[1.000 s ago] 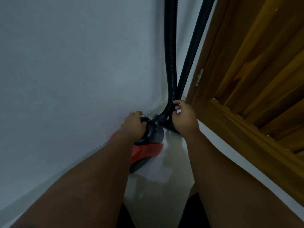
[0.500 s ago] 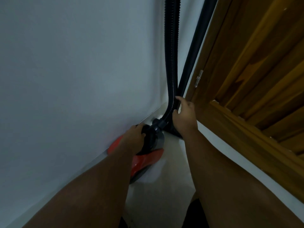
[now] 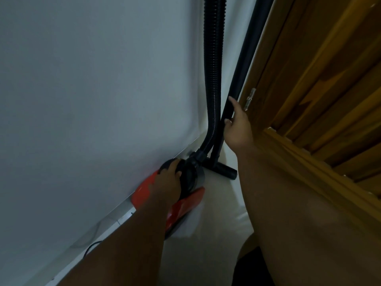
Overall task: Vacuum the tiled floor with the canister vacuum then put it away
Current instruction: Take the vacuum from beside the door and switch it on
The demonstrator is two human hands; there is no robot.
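Since the earlier frames, the right hand (image 3: 237, 129) has travelled up and off the hose (image 3: 213, 79) onto the rigid wand (image 3: 246, 50). The left hand (image 3: 168, 178) keeps its place on the machine.

Findings, current frame:

1. Canister vacuum (image 3: 143, 189): red body with a black top. It sits on the tiled floor (image 3: 216, 234) at lower centre, hard against the foot of the grey wall (image 3: 82, 79) and just short of the room corner.

2. Left hand: fingers curled together round the black handle (image 3: 164, 165) on top of the canister. The knuckles face the camera and the fingertips are hidden.

3. Right hand: at centre right, holding the wand. The thumb presses its near face and the forefinger lies straight up along its right edge. I cannot tell how the remaining fingers lie, as they are behind the hand.

4. Hose: black and ribbed. It rises from the canister's front coupling, bends, and runs straight up out of the top of the frame, just left of the wand.

5. Wand: black and leaning slightly right. It stands in the corner with its floor head (image 3: 224, 171) on the tiles just right of the canister.

6. Surroundings: a wooden door (image 3: 329, 79) fills the right of the frame, with a metal hinge (image 3: 250, 99) on its frame just beside the right hand. A thin black cord (image 3: 90, 247) loops on the floor beside the wall at lower left.
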